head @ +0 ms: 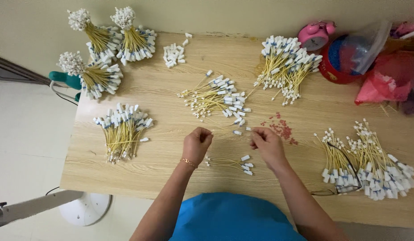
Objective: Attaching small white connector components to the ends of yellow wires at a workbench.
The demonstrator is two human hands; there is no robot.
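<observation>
Head view: left hand (196,145) pinched shut on one end of a thin yellow cable (229,130), right hand (266,143) pinching its other end, cable held just above the wooden surface (171,165). A few finished cables (236,164) lie between the wrists. Loose pile of cables (218,98) beyond; small red bits (282,128) beside right hand

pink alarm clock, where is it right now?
Head view: the pink alarm clock stands at the table's far edge, right of centre, between a yellow cable bundle and the red tub.
</observation>
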